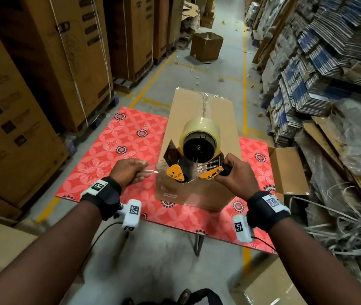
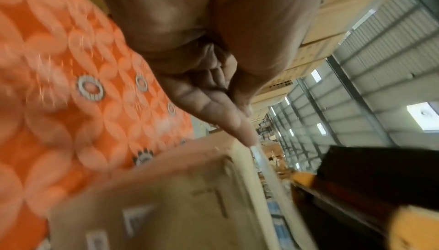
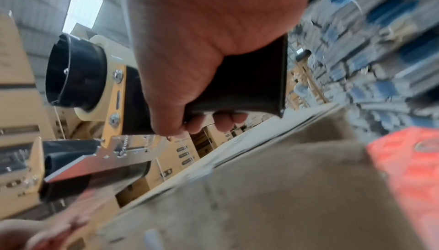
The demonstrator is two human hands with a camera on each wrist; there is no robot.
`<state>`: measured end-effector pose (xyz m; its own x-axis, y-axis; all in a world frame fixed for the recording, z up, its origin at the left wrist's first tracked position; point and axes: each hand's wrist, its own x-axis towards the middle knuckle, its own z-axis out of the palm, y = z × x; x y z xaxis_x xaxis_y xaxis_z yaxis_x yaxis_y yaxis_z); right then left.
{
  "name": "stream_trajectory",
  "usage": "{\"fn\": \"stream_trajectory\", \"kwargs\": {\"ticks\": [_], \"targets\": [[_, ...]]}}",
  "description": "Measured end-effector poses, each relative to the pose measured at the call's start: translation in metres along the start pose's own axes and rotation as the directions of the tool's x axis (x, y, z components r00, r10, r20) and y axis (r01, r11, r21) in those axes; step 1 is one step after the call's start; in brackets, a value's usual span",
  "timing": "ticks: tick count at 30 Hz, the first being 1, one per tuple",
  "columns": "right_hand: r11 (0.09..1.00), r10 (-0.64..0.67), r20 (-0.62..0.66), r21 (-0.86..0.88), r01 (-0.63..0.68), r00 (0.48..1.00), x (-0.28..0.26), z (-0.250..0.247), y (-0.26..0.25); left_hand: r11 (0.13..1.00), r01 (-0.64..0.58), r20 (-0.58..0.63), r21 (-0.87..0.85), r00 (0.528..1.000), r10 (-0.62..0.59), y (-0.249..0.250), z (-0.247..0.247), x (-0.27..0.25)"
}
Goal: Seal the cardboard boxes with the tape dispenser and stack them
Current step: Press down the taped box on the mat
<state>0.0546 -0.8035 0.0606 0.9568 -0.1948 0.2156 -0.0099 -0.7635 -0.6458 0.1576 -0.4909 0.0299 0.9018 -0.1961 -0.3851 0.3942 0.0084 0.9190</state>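
Nearest the camera, the right hand [image 1: 233, 172] has its fingers [image 3: 228, 120] wrapped tight round the black handle of the yellow-and-black tape dispenser with its clear roll [image 1: 198, 150], which sits at the near end of the long brown cardboard box [image 1: 199, 119], while at 9 o'clock of it the left hand [image 1: 129, 171] pinches the loose end of clear tape [image 1: 151, 171]. Looks like the tape's being pulled free or re-threaded, so I'd keep that strip taut and flat, no twisting, before laying it on the seam. The box lies on the red flower-patterned bench [image 1: 118, 146], pointing to 12 o'clock, with tape already along its far top.

No legible text anywhere.
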Motion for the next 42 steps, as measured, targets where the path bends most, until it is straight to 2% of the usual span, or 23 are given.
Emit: {"fn": "stream_trajectory", "kwargs": {"ticks": [10, 13, 15, 18, 21, 23, 25, 27, 29, 31, 33, 36, 42], "targets": [[0.997, 0.031, 0.033, -0.072, -0.029, 0.999, 0.007, -0.01, 0.02, 0.968, -0.114, 0.007, 0.225, 0.993, 0.115, 0.004, 0.015, 0.018], [0.987, 0.059, 0.071, -0.155, -0.047, 0.996, 0.009, -0.008, 0.021, 0.867, -0.174, -0.059, 0.467, 0.972, 0.226, -0.012, 0.024, 0.022], [0.978, 0.053, 0.095, -0.208, -0.033, 0.994, 0.011, -0.007, 0.02, 0.81, -0.15, -0.105, 0.567, 0.962, 0.252, -0.021, 0.03, 0.022], [0.959, 0.042, 0.142, -0.283, 0.0, 0.989, 0.016, -0.007, 0.021, 0.806, -0.11, -0.094, 0.582, 0.975, 0.201, -0.033, 0.037, 0.029], [0.946, 0.043, 0.166, -0.325, 0.013, 0.985, 0.018, -0.007, 0.025, 0.895, -0.026, -0.038, 0.446, 0.998, 0.048, -0.041, 0.039, 0.04], [0.947, 0.035, 0.176, -0.319, 0.023, 0.984, 0.018, -0.007, 0.026, 0.884, 0.065, -0.015, 0.463, 0.998, -0.066, -0.051, 0.033, 0.044], [0.959, 0.018, 0.185, -0.281, 0.036, 0.983, 0.017, -0.008, 0.026, 0.829, 0.096, -0.012, 0.551, 0.994, -0.107, -0.058, 0.023, 0.047], [0.974, 0.026, 0.214, -0.226, 0.023, 0.976, 0.016, -0.008, 0.028, 0.806, 0.025, -0.033, 0.591, 0.999, -0.007, -0.053, 0.013, 0.049], [0.984, 0.057, 0.257, -0.18, -0.01, 0.965, 0.017, -0.008, 0.03, 0.86, -0.083, -0.041, 0.504, 0.992, 0.12, -0.034, 0.012, 0.048], [0.991, 0.092, 0.313, -0.124, -0.056, 0.945, 0.02, -0.011, 0.031, 0.883, -0.174, 0.007, 0.436, 0.982, 0.19, -0.012, 0.02, 0.042], [0.994, 0.103, 0.37, -0.072, -0.082, 0.924, 0.023, -0.014, 0.027, 0.816, -0.259, 0.096, 0.516, 0.965, 0.246, -0.001, 0.031, 0.04], [0.996, 0.064, 0.386, -0.084, -0.034, 0.92, 0.022, -0.014, 0.024, 0.714, -0.276, 0.124, 0.644, 0.958, 0.258, -0.003, 0.037, 0.042], [0.981, 0.076, 0.335, -0.192, -0.01, 0.939, 0.021, -0.01, 0.031, 0.69, -0.277, 0.121, 0.669, 0.956, 0.267, -0.007, 0.038, 0.044]]}}
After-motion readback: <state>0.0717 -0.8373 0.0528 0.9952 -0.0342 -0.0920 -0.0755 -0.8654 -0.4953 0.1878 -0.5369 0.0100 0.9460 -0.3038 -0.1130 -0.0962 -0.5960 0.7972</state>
